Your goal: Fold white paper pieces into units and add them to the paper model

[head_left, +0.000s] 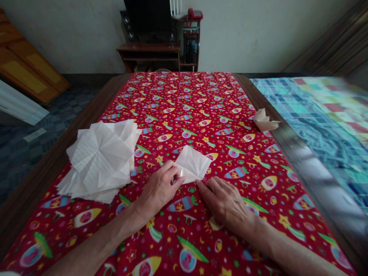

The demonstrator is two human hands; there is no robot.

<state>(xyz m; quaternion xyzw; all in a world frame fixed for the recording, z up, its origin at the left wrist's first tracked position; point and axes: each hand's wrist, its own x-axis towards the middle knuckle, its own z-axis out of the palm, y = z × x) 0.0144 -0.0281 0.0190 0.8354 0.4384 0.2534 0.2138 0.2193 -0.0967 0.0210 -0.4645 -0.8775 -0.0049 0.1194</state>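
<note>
A small folded sheet of white paper (193, 161), creased from one corner, lies on the red patterned cloth (198, 126) in front of me. My left hand (163, 180) is closed at the paper's left edge, thumb and fingers pinching it there. At the lower right corner, the index finger of my right hand (224, 199) is stretched out and its tip touches the paper. The other fingers of that hand are loosely bent, with nothing seen in them. To the left rests a stack of creased white papers (100, 157), some with faint writing.
A folded paper piece (265, 120) stands near the cloth's right edge. Dark wooden table borders (284, 153) flank the cloth. Beyond the far end are a cabinet (152, 48) with a screen and a red telephone (195, 14). A bed (322, 126) lies to the right.
</note>
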